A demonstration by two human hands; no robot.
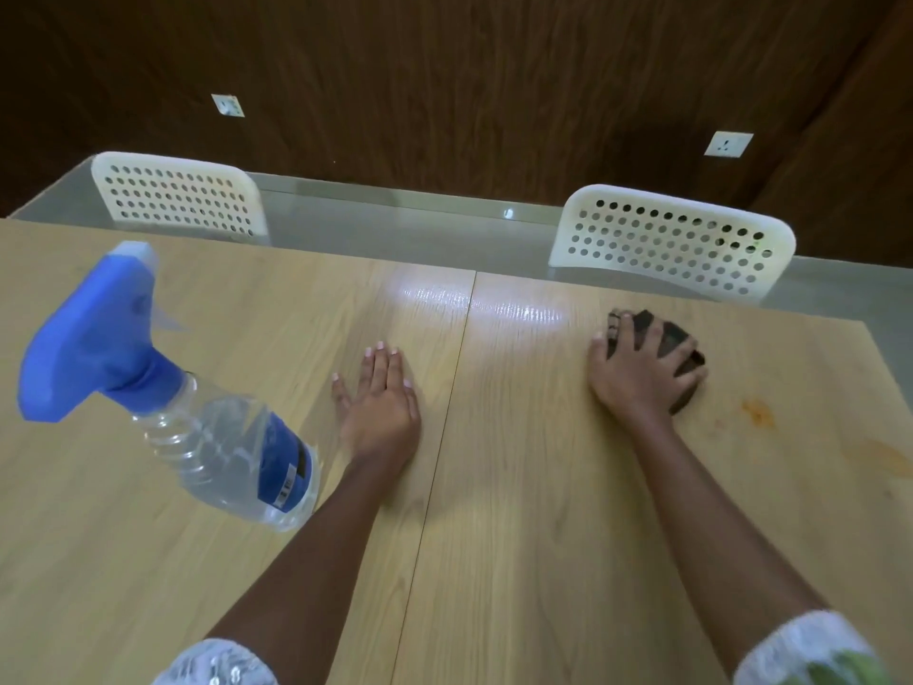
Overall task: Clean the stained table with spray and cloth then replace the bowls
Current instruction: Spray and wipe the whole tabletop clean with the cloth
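Note:
A clear spray bottle (pixel 222 452) with a blue trigger head stands on the wooden table (pixel 518 511) at the left. My left hand (pixel 383 402) lies flat on the table near the middle seam, fingers straight, holding nothing. My right hand (pixel 637 373) presses down on a dark brown cloth (pixel 677 348) on the right half of the table, fingers spread over it. Orange stains (pixel 758 412) mark the wood just right of the cloth, and a fainter smear (pixel 889 457) runs toward the right edge. No bowls are in view.
Two white perforated chairs (pixel 180 195) (pixel 672 242) stand at the table's far side. Behind them is a dark wooden wall with two sockets (pixel 728 143). The table's right edge lies close to the stains.

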